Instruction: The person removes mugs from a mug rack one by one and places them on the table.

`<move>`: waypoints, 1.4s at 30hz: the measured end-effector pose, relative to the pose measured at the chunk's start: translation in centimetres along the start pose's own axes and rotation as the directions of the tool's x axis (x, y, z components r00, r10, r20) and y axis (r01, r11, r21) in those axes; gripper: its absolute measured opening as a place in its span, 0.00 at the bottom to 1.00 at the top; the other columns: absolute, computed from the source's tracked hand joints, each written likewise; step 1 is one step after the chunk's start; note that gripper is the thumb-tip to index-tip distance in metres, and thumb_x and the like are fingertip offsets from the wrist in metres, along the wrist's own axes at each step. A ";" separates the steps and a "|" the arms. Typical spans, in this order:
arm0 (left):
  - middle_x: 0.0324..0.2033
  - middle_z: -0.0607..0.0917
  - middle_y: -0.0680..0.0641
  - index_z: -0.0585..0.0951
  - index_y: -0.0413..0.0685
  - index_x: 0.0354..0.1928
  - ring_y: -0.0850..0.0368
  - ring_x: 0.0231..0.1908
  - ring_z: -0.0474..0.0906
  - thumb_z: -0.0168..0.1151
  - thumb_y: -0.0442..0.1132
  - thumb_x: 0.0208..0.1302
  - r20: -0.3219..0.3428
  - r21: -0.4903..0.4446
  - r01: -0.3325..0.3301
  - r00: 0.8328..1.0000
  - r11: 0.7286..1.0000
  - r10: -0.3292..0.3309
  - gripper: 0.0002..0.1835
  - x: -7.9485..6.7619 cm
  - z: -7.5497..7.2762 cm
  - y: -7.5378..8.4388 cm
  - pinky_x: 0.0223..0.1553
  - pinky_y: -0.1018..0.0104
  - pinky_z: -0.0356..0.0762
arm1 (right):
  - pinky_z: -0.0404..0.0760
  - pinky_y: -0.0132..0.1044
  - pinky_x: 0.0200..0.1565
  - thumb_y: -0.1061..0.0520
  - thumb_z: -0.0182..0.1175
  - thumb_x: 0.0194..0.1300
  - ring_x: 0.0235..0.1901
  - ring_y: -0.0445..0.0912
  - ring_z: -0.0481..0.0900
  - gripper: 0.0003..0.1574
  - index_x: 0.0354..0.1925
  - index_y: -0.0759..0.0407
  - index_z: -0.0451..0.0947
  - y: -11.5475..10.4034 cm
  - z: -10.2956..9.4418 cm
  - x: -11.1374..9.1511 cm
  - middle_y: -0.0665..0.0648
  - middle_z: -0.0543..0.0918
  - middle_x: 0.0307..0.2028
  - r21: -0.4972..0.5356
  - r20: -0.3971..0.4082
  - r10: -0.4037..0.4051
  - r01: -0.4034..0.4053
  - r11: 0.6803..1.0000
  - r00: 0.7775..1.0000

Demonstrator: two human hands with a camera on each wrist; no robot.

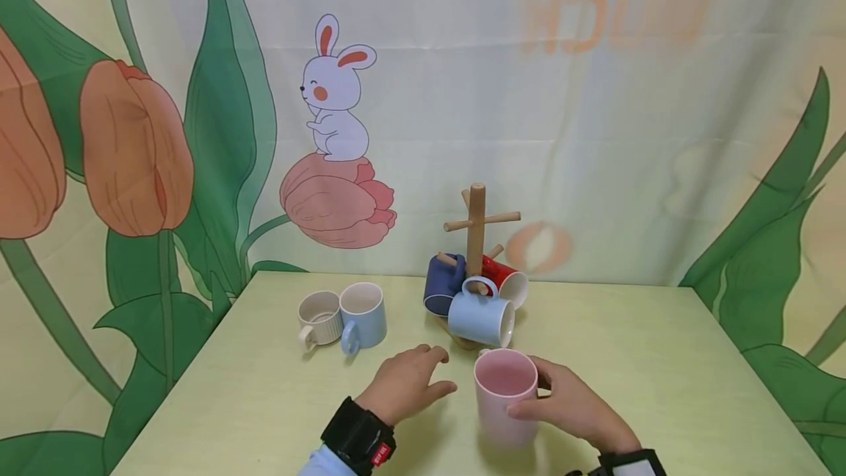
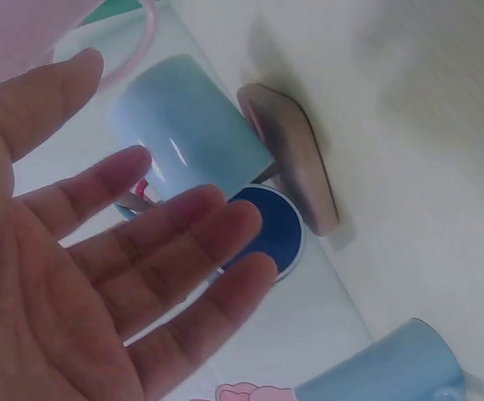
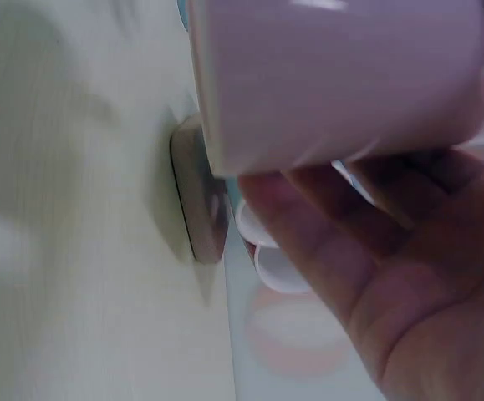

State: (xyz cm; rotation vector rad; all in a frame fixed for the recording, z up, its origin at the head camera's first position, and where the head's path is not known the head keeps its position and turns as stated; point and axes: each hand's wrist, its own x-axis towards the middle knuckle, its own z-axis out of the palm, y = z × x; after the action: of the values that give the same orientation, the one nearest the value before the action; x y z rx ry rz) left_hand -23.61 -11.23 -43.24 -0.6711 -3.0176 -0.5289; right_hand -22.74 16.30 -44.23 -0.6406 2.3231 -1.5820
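Observation:
My right hand [image 1: 573, 404] grips a pink mug [image 1: 505, 406] from its right side, thumb on the near wall and fingers around the far side. The mug is upright, its handle turned toward the back, partly hidden behind the rim. In the right wrist view the pink mug [image 3: 342, 79] hangs above the table. My left hand [image 1: 408, 382] hovers left of it with fingers loosely spread, holding nothing. Behind both hands stands a wooden mug tree [image 1: 476, 233]. On its lower pegs hang a light blue mug [image 1: 481, 320], a dark blue mug [image 1: 441, 285] and a red mug [image 1: 505, 279].
At the back left of the table [image 1: 661, 358], a ribbed cream cup [image 1: 320, 318] stands next to another light blue mug [image 1: 365, 314]. The tree's upper pegs [image 1: 502, 217] carry no mugs. A printed curtain [image 1: 595, 131] hangs behind the table.

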 end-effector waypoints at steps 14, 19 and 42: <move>0.51 0.84 0.59 0.82 0.61 0.58 0.64 0.51 0.79 0.70 0.43 0.63 0.066 -0.045 -0.273 0.959 0.961 0.276 0.20 0.2 0.4 0.7 0.52 0.61 0.77 | 0.77 0.41 0.53 0.58 0.72 0.56 0.56 0.57 0.75 0.37 0.63 0.60 0.73 -0.2 1.2 0.6 0.61 0.80 0.54 0.144 0.293 -0.098 0.058 0.988 0.951; 0.41 0.86 0.63 0.86 0.60 0.48 0.68 0.42 0.80 0.68 0.40 0.65 0.104 -0.079 -0.333 0.935 0.940 0.340 0.11 0.3 0.3 0.5 0.46 0.69 0.76 | 0.77 0.40 0.53 0.57 0.72 0.55 0.55 0.58 0.76 0.37 0.62 0.61 0.73 0.1 1.3 0.7 0.63 0.80 0.53 0.139 0.337 -0.089 0.044 0.989 0.937; 0.26 0.85 0.64 0.89 0.55 0.34 0.75 0.25 0.73 0.68 0.40 0.63 0.102 -0.256 -0.328 0.926 0.909 0.363 0.03 -0.3 -0.9 -2.3 0.30 0.78 0.71 | 0.76 0.46 0.57 0.51 0.64 0.68 0.57 0.56 0.78 0.37 0.68 0.65 0.68 0.3 0.0 1.0 0.63 0.77 0.61 0.057 0.283 0.005 -0.022 0.998 0.959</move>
State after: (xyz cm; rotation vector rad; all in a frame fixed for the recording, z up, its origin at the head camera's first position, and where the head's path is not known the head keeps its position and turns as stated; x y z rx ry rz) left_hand -24.35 -13.59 -43.12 -1.2836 -2.8824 -0.8572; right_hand -23.63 15.89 -44.51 -0.7794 2.0604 -1.4408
